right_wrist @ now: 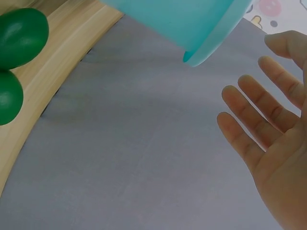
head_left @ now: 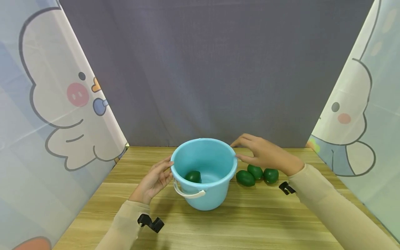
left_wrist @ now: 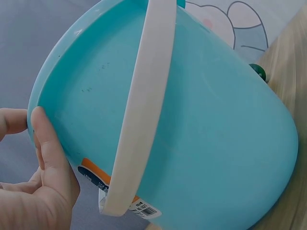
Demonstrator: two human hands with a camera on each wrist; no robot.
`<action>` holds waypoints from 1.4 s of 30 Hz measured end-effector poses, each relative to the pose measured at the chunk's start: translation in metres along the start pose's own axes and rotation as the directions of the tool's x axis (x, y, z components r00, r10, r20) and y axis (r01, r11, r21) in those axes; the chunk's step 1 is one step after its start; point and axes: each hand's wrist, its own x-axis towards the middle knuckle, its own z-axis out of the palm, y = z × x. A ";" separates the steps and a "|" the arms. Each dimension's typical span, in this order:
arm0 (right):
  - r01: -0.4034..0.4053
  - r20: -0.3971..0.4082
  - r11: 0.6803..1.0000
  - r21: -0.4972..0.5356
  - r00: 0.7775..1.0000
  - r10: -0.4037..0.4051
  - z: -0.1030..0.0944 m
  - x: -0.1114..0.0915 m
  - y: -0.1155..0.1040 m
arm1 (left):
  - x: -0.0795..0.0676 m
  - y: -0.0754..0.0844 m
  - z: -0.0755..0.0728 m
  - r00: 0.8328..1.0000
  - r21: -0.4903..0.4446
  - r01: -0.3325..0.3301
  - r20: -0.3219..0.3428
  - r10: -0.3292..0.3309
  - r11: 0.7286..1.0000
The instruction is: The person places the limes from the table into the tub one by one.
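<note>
A light blue bucket stands upright on the wooden table, its white handle hanging down on the near side. Inside it lies one dark green oval fruit; I cannot tell its exact kind. My left hand pinches the bucket's rim at the left, thumb and a finger on either side of the edge. At the right of the rim is my right hand, its fingers spread and holding nothing; in the right wrist view the fingers are apart from the bucket.
Three more green fruits lie close together on the table, right of the bucket and under the right forearm. A grey cloth hangs along the table's back edge. Cartoon-printed curtains flank both sides.
</note>
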 end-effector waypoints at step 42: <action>-0.142 0.042 0.990 -0.006 0.989 0.142 0.016 -0.042 0.025 | 0.000 -0.001 -0.001 1.000 -0.004 -0.005 0.006 0.005 1.000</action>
